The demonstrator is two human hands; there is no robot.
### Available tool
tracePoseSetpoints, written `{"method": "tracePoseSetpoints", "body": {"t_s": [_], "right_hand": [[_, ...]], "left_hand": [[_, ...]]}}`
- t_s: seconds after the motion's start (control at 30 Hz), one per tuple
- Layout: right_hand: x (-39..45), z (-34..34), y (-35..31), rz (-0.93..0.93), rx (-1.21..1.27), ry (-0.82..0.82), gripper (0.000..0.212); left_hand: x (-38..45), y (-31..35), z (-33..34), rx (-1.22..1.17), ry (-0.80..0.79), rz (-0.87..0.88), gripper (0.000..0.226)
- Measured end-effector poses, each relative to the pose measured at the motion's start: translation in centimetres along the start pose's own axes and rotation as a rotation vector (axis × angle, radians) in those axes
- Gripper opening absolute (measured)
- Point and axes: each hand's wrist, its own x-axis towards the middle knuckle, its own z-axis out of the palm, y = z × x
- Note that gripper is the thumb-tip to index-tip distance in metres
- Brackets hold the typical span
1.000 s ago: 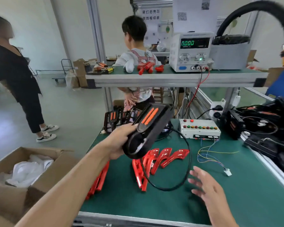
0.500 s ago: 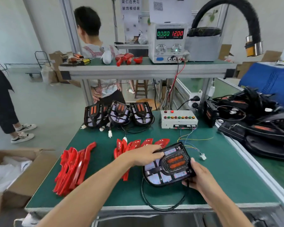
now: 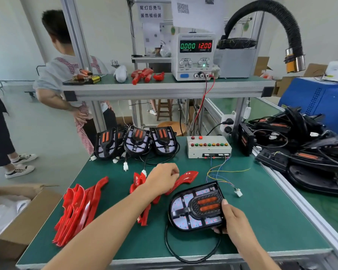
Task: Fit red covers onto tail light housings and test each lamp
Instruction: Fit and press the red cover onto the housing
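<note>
On the green desk [image 3: 261, 221], a black housing [image 3: 196, 208] lies face up near the front edge, a little right of the middle, its two orange lenses showing and its black cable [image 3: 183, 254] looping off toward the front edge. The right hand [image 3: 229, 219] grips the housing at its right side, thumb laid on the top face and fingers curled under the rim. The left hand [image 3: 162, 179] reaches across the middle of the desk with its fingers curled down onto a red cover [image 3: 187, 177]; it appears to pinch the cover, though the fingertips are hidden behind the knuckles. That cover belongs to a small cluster of covers [image 3: 139, 184] lying just left of the housing, partly under the left forearm. A larger stack of covers [image 3: 78, 209] sits toward the front left corner. Along the back edge, three more housings [image 3: 136, 141] stand leaning upright side by side, their white plugs trailing onto the mat. To their right, at the back, a grey switch box [image 3: 209, 147] carries a row of coloured buttons, and thin coloured wires [image 3: 222, 172] run from it to a white connector [image 3: 238, 192] lying just beyond the held housing. On the shelf [image 3: 164, 88] above, a power supply [image 3: 195, 56] reads 0.000 and 12.00. A heap of black housings [image 3: 304, 145] covers the adjoining bench to the right. A cardboard box [image 3: 14, 217] stands on the floor by the left edge.
</note>
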Motion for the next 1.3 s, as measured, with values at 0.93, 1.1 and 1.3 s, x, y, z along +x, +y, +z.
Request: {"method": "tracePoseSetpoints", "body": {"t_s": [0.93, 1.1, 1.3], "right_hand": [[-0.5, 0.3, -0.8, -0.014, 0.064, 0.012, 0.058], [-0.4, 0.2, -0.8, -0.027, 0.071, 0.011, 0.057], [-0.1, 0.2, -0.4, -0.006, 0.035, 0.051, 0.053]], "left_hand": [[-2.6, 2.9, -1.4, -1.012, 0.452, 0.079, 0.023], [-7.2, 1.4, 3.9, -1.008, 0.272, 0.144, 0.025], [-8.9, -0.3, 5.0, -0.693, 0.218, 0.215, 0.035]]}}
